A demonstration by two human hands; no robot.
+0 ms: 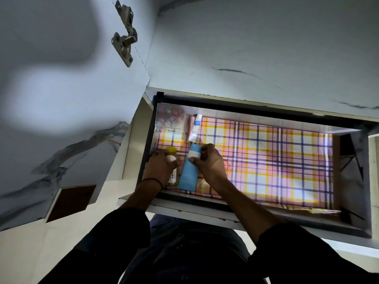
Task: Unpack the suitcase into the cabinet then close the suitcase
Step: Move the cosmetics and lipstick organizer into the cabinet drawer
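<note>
Seemingly, in the head view, both hands worked at the near left corner of the open drawer (pixel 205 202), which was lined with checked paper (pixel 276 160). The left hand (pixel 159 169) gripped a yellow-capped bottle (pixel 171 150). Just beside it, the right hand (pixel 211 167) pinched a blue tube (pixel 187 177) near its white cap. Farther back lay a small white tube (pixel 195 128), with a clear box (pixel 171 116) in the far left corner. The suitcase was out of view. To do this well, I judged, bottle and tube should be laid flat and parallel, snug against the left wall, keeping the bare paper on the right for later items.
</note>
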